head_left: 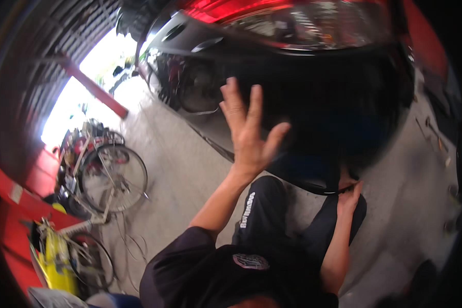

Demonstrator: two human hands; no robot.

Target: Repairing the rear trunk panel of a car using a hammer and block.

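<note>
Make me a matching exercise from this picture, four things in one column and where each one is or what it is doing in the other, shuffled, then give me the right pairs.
Things
1. left hand
2. right hand
3. bicycle wheel
4. red tail light

Places or states
A. at the top of the picture, on the dark car body
B. raised, fingers spread, holding nothing
C. at the left, standing on the concrete floor
D. down at the lower edge of the car body, fingers reaching under it

Right pairs: 1-B, 2-D, 3-C, 4-A
</note>
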